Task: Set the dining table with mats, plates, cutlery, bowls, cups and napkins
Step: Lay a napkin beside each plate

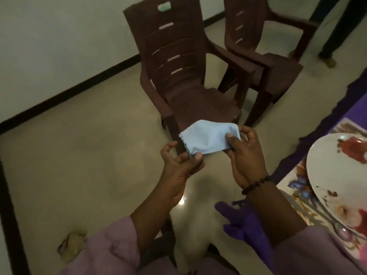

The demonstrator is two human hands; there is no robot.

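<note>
A small light-blue cloth napkin (208, 138) hangs in the air between both hands, above the floor and in front of a brown chair. My left hand (179, 165) pinches its lower left corner between thumb and finger. My right hand (245, 153), with a black bead bracelet on the wrist, pinches its right end. At the right edge lies a white floral plate (325, 175) on a flowered mat (292, 187), with cutlery (337, 225) beside the plate.
Two brown plastic armchairs (178, 76) (264, 46) stand ahead on the beige tiled floor. A purple tablecloth edge (335, 114) borders the table at right. A person's legs (335, 28) stand at top right. A crumpled scrap (71, 245) lies on the floor at lower left.
</note>
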